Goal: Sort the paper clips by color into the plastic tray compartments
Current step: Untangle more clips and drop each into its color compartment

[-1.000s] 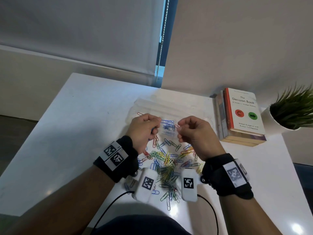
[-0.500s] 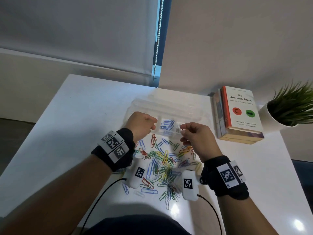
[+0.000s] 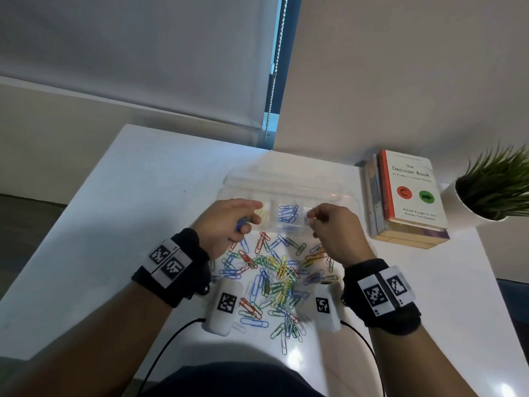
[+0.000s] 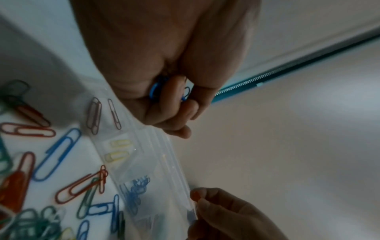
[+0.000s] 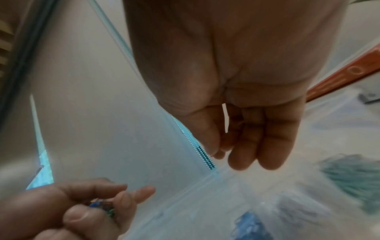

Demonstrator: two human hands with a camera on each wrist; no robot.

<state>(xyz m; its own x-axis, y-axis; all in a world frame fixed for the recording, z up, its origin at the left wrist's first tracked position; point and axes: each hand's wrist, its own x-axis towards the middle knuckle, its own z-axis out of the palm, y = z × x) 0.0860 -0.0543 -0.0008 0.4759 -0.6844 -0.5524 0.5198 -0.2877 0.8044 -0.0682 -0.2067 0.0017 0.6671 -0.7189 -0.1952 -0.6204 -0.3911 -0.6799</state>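
A clear plastic tray (image 3: 323,193) with its lid open lies on the white table beyond a pile of mixed-color paper clips (image 3: 274,270). Blue clips (image 3: 287,214) fill a middle compartment, yellow clips (image 4: 119,142) lie in the one to its left, and red clips (image 4: 94,113) lie further left. My left hand (image 3: 246,222) hovers at the tray's near left rim, its fingers curled round a few mostly blue clips (image 4: 154,91). My right hand (image 3: 310,216) hangs over the rim just right of the blue compartment. Its fingers (image 5: 246,146) are loosely curled, and I see nothing between them.
A stack of books (image 3: 409,196) lies right of the tray. Beyond it stands a potted plant (image 3: 492,190) at the table's right edge. Two white marker pods (image 3: 224,305) (image 3: 326,306) with black cables dangle under my wrists over the pile. A blind cord (image 3: 274,67) hangs behind the table.
My right hand has moved forward from the pile's far edge to the tray rim right of the blue compartment. The left hand keeps its clips and has shifted slightly left.
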